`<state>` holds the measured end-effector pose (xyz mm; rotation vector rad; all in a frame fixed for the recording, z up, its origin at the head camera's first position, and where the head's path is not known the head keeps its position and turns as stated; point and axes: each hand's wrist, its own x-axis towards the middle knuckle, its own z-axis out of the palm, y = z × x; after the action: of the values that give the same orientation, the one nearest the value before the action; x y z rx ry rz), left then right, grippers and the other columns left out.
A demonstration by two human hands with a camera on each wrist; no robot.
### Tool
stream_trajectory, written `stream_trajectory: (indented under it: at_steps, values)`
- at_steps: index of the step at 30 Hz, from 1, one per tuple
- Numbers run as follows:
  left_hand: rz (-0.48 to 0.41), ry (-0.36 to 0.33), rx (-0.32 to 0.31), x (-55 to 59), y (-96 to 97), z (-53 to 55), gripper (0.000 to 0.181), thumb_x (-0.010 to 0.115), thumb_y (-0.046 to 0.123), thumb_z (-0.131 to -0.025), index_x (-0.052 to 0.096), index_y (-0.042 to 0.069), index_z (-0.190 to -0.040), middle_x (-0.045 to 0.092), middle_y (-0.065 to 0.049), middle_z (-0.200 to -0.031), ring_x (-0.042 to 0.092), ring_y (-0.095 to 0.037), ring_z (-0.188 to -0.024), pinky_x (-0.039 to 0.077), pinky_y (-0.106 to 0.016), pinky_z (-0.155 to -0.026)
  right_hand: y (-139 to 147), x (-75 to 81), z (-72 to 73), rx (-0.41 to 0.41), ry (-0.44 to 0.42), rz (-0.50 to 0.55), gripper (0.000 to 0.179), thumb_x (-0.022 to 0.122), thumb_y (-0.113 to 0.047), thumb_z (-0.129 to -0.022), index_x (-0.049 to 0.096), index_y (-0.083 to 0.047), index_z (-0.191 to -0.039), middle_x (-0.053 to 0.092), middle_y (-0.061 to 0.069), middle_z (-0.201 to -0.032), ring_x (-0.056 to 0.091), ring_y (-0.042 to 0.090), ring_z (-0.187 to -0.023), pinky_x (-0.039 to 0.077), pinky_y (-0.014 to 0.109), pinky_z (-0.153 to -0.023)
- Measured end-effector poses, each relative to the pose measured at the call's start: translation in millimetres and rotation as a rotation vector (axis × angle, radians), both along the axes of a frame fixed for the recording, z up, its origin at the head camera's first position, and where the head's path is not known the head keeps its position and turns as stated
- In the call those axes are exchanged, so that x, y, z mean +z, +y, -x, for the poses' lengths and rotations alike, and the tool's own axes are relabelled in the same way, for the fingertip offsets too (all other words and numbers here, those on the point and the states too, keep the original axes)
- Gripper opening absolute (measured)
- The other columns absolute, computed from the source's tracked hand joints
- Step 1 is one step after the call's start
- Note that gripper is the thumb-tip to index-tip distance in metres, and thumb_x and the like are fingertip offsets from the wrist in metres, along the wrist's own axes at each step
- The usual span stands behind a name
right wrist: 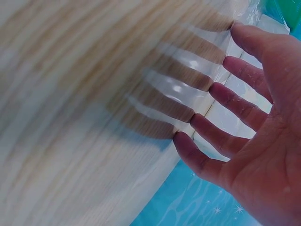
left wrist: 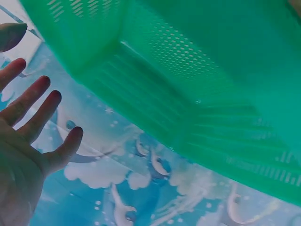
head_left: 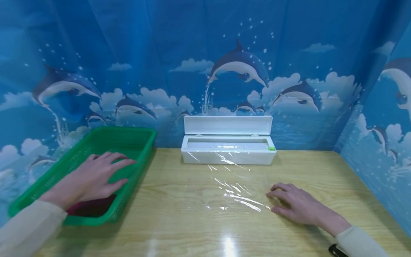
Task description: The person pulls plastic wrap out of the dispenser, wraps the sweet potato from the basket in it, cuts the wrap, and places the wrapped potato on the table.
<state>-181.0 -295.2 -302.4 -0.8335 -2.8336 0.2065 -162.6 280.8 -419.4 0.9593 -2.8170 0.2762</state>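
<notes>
Overall, as the head view shows, clear film (head_left: 239, 198) extends over the table (head_left: 179, 232) and forms the dial's centre; a white box (head_left: 224, 158) sits at 12 o'clock, its lid (head_left: 228, 125) raised. My right hand (head_left: 297, 205) lies near 3 o'clock, at the film's edge; my left hand (head_left: 96, 178) is at 9 o'clock, over a green basket (head_left: 128, 135), fingers apart and gripping nothing. A dark red item (head_left: 96, 207), partly hidden by that hand, lies inside at the basket's own 6 o'clock; I cannot tell what it is. Judged from this arrangement, the opening of the box and the paying-out of the film are done; not yet done are any lifting of the item and, as far as can be discerned, any cutting of the film. In the left wrist view, my fingers spread at 9 o'clock, with the basket toward 1 o'clock; the item is not visible. In the right wrist view, my fingers enter from 3 o'clock, extended and separate, tips at the glossy film; how firmly they bear on it I cannot tell.
</notes>
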Motion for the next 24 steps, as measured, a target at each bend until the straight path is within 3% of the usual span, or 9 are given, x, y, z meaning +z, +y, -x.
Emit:
stream_trajectory:
  at_steps: [9, 17, 21, 24]
  values:
    - [0.041, -0.079, 0.085, -12.7, -29.4, -2.3, 0.056, 0.077, 0.04, -0.087, 0.063, 0.022, -0.138, 0.065, -0.017, -0.131, 0.063, -0.044, -0.113, 0.053, -0.069, -0.078, 1, -0.1, 0.1, -0.004, -0.013, 0.006, 0.039, 0.078, -0.038, -0.088, 0.072, -0.019, -0.121, 0.068, 0.007, -0.124, 0.067, 0.032, -0.109, 0.058, 0.055, -0.085]
    - [0.076, -0.305, 0.18, -29.4, -47.4, 0.5, 0.064, 0.075, 0.062, -0.082, 0.067, 0.022, -0.131, 0.065, -0.02, -0.129, 0.062, -0.047, -0.112, 0.048, -0.074, -0.073, 1, -2.5, 0.7, 0.007, -0.007, 0.006, 0.039, 0.077, -0.038, -0.089, 0.072, -0.018, -0.122, 0.068, 0.007, -0.124, 0.067, 0.032, -0.109, 0.058, 0.055, -0.086]
    - [0.055, -0.339, 0.195, -34.7, -51.7, 2.4, 0.065, 0.072, 0.071, -0.079, 0.07, 0.024, -0.124, 0.067, -0.019, -0.124, 0.064, -0.048, -0.108, 0.047, -0.078, -0.073, 1, -3.0, 1.1, 0.01, -0.007, 0.003, 0.04, 0.077, -0.038, -0.089, 0.072, -0.018, -0.123, 0.068, 0.007, -0.124, 0.067, 0.032, -0.11, 0.058, 0.055, -0.087]
    - [0.04, -0.344, 0.204, -35.5, -52.9, 6.1, 0.055, 0.073, 0.063, -0.083, 0.072, 0.023, -0.121, 0.068, -0.019, -0.122, 0.065, -0.047, -0.105, 0.047, -0.079, -0.074, 1, -1.9, 1.1, 0.009, -0.004, 0.004, 0.039, 0.078, -0.037, -0.088, 0.072, -0.018, -0.122, 0.068, 0.007, -0.124, 0.067, 0.032, -0.109, 0.058, 0.055, -0.086]
